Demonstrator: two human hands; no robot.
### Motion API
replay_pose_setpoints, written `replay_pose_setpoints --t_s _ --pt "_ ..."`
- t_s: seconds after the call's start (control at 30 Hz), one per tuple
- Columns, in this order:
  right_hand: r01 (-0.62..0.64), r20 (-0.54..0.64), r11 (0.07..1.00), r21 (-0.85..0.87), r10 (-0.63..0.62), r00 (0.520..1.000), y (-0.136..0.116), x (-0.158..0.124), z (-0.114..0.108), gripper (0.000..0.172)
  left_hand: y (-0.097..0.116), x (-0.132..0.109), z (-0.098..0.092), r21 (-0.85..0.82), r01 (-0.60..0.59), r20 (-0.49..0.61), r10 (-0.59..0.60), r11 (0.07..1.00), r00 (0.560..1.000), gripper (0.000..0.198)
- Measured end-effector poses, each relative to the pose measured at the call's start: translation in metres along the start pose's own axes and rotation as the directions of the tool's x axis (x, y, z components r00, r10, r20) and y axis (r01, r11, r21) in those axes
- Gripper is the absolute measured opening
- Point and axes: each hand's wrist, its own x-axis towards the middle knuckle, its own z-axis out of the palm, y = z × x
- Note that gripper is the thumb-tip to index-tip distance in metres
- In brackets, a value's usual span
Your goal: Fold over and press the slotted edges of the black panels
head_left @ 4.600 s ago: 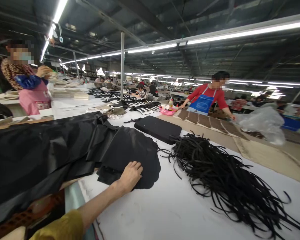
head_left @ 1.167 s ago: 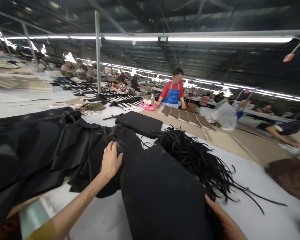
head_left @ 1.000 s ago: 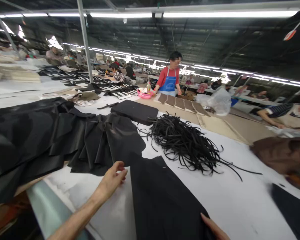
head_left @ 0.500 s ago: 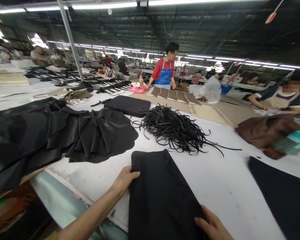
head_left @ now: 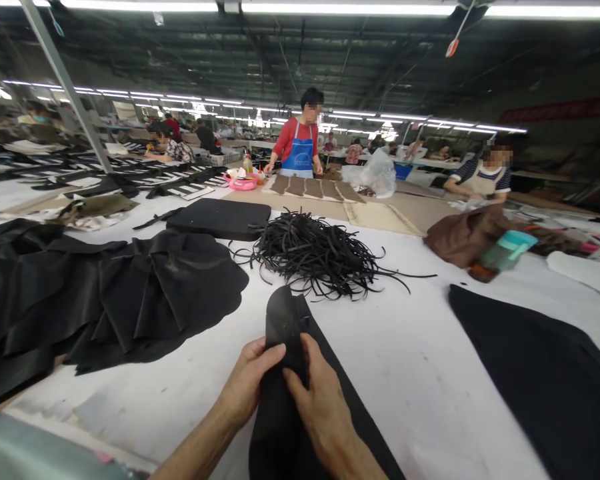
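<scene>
A black fabric piece (head_left: 286, 320) lies on the white table (head_left: 420, 373) in front of me, bunched narrow where I hold it. My left hand (head_left: 250, 383) pinches its left edge, thumb on top. My right hand (head_left: 317, 400) presses on it from the right, fingers closed against the cloth beside the left thumb. To the left lies a pile of black leather-like sheets (head_left: 105, 293). Beyond the piece lies a heap of thin black strips (head_left: 315, 257).
A flat black pad (head_left: 220, 219) lies behind the strips. Another black sheet (head_left: 540, 373) covers the table at right. A brown bundle (head_left: 463, 233) and a teal cup (head_left: 507, 248) lie farther right. A person in a blue apron (head_left: 300, 147) and other workers stand at far tables.
I pulled one black piece off the pile toward me and laid it down. Both hands have come together on it and gathered it narrow. The view has swung right.
</scene>
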Motion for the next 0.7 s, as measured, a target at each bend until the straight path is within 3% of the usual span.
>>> replay_pose_setpoints --t_s 0.13,0.23,0.37,0.43,0.5,0.6,0.7 --pt "0.099 0.015 0.991 -0.086 -0.098 0.995 0.007 0.001 -0.004 0.049 0.003 0.004 -0.001 0.194 -0.084 0.053 0.075 0.977 0.996 0.028" --pt "0.140 0.115 0.979 -0.146 -0.123 0.986 0.011 0.005 -0.014 0.040 0.005 0.007 -0.004 0.334 -0.118 0.043 0.110 0.935 0.993 0.028" --pt "0.193 0.266 0.964 -0.185 -0.140 0.954 0.015 0.016 -0.024 0.030 0.012 0.009 -0.010 0.378 -0.125 0.045 0.117 0.917 0.992 0.029" --pt "0.161 0.310 0.980 -0.117 -0.118 0.943 0.017 0.022 -0.028 0.030 0.017 0.010 -0.014 0.384 -0.144 0.072 0.126 0.912 0.989 0.028" --pt "0.063 0.376 0.997 0.054 -0.079 0.923 0.018 0.026 -0.032 0.032 0.023 0.011 -0.018 0.367 -0.146 0.117 0.111 0.919 0.987 0.027" --pt "-0.104 0.498 0.948 0.301 -0.063 0.865 0.017 0.029 -0.040 0.033 0.033 0.012 -0.026 0.304 -0.093 0.179 0.039 0.948 0.983 0.027" --pt "-0.130 0.450 0.943 0.308 -0.024 0.893 0.013 0.030 -0.052 0.035 0.040 0.011 -0.036 0.264 -0.008 0.162 -0.036 0.965 0.986 0.022"
